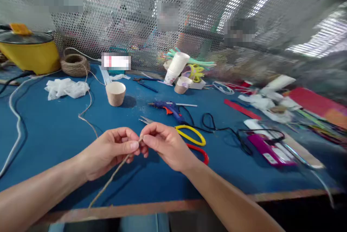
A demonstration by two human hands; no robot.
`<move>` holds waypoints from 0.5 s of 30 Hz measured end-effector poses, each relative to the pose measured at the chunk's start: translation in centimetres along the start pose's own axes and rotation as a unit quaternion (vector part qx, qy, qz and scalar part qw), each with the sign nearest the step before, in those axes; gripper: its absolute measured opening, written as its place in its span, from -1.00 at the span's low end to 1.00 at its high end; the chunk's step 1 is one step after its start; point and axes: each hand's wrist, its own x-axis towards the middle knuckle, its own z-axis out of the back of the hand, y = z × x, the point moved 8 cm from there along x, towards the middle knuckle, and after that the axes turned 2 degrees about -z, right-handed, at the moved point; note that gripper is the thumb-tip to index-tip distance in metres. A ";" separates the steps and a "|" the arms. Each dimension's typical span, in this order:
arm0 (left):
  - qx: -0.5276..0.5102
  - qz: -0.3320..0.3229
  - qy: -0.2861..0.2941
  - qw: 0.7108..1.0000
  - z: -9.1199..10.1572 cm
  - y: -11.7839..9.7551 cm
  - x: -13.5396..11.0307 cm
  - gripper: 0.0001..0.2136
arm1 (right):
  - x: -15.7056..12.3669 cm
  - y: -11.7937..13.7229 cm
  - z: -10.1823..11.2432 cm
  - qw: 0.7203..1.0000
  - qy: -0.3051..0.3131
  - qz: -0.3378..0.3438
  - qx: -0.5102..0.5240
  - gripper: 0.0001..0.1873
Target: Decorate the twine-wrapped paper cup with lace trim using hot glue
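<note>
Thumb and fingers of my left hand pinch a strand of jute twine, which trails down past the table's front edge. My right hand meets it fingertip to fingertip, pinching the end of the same twine. Just behind and under my right hand lie scissors, their yellow handle and red handle showing, blades pointing left. Beyond them a blue glue gun rests on its side. Twine also runs across the table from a ball of jute twine to behind my left hand.
A paper cup stands beyond my left hand, with crumpled white plastic left of it. Stacked paper cups lean at the back. A yellow pot stands far left. The black cord and a purple box lie right.
</note>
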 end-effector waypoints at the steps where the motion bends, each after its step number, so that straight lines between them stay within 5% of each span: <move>1: -0.001 0.003 0.000 1.000 -0.1 0.0 0.0 -0.80 | 0.0 0.0 0.0 1.000 0.000 0.000 -0.002 -0.80; 15: 0.052 -0.004 -0.035 0.998 0.7 -0.1 -0.3 -0.75 | -0.2 0.5 0.3 0.998 -0.013 0.005 -0.068 -0.79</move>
